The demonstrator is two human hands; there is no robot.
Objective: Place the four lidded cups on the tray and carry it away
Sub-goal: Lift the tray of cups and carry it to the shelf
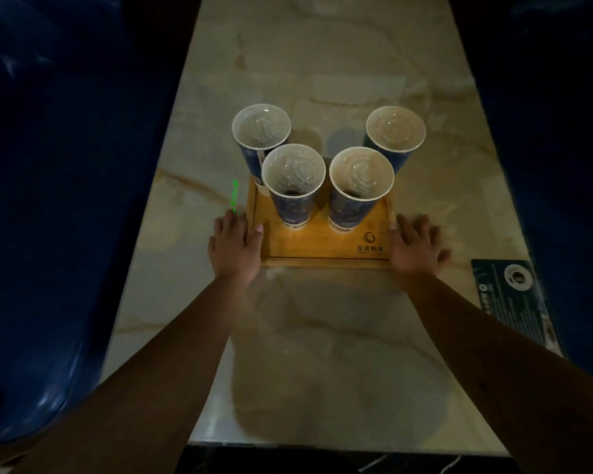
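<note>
A wooden tray rests on the marble table. Blue paper cups with clear lids stand in its far half: front left cup, front right cup, back left cup at the tray's far left corner, and back right cup, whose base is hidden. My left hand is at the tray's left rim, thumb hooked over it and fingers outside. My right hand lies flat against the right rim with its fingers spread on the table.
Blue padded seats flank the narrow table on both sides. A dark printed card lies at the table's right edge, near my right forearm. A green light spot shows on the table just left of the tray.
</note>
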